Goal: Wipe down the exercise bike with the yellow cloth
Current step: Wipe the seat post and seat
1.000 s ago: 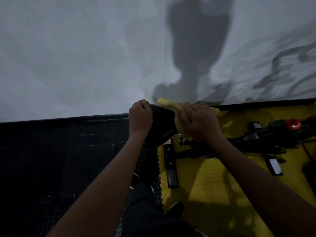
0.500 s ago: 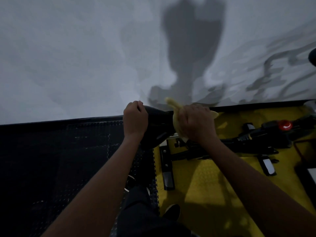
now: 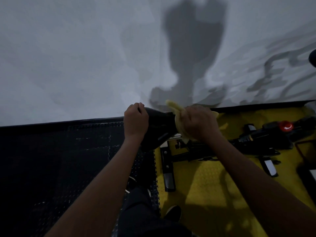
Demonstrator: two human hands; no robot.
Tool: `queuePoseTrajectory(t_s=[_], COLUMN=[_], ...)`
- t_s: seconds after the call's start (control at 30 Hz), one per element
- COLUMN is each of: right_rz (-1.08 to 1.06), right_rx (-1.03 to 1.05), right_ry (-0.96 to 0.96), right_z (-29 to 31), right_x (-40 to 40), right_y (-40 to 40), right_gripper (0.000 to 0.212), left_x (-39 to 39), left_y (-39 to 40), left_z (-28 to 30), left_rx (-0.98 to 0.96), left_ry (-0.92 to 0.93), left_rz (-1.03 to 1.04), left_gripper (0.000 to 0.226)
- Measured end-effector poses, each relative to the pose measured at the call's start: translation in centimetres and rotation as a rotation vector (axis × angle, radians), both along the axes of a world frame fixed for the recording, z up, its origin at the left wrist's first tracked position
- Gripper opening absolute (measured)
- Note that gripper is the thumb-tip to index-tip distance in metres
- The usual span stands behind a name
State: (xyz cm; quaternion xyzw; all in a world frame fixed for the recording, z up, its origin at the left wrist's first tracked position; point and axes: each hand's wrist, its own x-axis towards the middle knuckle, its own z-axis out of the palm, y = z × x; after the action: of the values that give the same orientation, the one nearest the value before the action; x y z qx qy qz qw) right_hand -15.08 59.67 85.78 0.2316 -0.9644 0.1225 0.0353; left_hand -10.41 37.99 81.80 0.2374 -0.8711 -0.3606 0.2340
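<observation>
- The left hand (image 3: 136, 119) was curled in a fist round the narrow end of the black padded saddle (image 3: 159, 125) of the exercise bike (image 3: 256, 139), its forearm stretched forward from the lower left.
- The right hand (image 3: 199, 124) gripped the crumpled yellow cloth (image 3: 177, 117), fingers bent over it, and pressed it against the saddle's wider end; cloth edges stuck out above and beside the knuckles.
- The bike's dark frame, with a round red knob (image 3: 285, 126), lay to the right over yellow textured floor matting (image 3: 201, 182).
- Black studded floor matting (image 3: 59, 159) covered the left side.
- A pale grey wall (image 3: 77, 57) behind carried a dark shadow.
</observation>
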Motion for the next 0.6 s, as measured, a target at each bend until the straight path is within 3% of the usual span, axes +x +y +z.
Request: queuePoseTrajectory(t_s=[0.13, 0.27, 0.4, 0.47, 0.6], right_rz=[-0.145, 0.008, 0.191, 0.086, -0.145], right_rx=[0.077, -0.078, -0.056, -0.097, 0.004], right_ry=[-0.072, -0.060, -0.004, 0.045, 0.021], right_z=[0.1, -0.8, -1.3, -0.8, -0.2], right_x=[-0.2, 3.7, 2.7, 1.0, 0.3], right_y=[-4.9, -6.9, -1.5, 0.0, -3.0], right_gripper=[0.047, 0.051, 0.044, 0.033, 0.040], left_x=[0.1, 0.2, 0.3, 0.2, 0.2], left_y=[0.0, 0.1, 0.3, 0.2, 0.3], left_z=[0.1, 0.4, 0.6, 0.4, 0.4], left_rx=[0.014, 0.024, 0.051, 0.068, 0.053], left_ry=[-0.020, -0.029, -0.032, -0.039, -0.053], left_rz=[-0.003, 0.001, 0.007, 0.007, 0.011], left_gripper=[0.037, 0.036, 0.036, 0.036, 0.037])
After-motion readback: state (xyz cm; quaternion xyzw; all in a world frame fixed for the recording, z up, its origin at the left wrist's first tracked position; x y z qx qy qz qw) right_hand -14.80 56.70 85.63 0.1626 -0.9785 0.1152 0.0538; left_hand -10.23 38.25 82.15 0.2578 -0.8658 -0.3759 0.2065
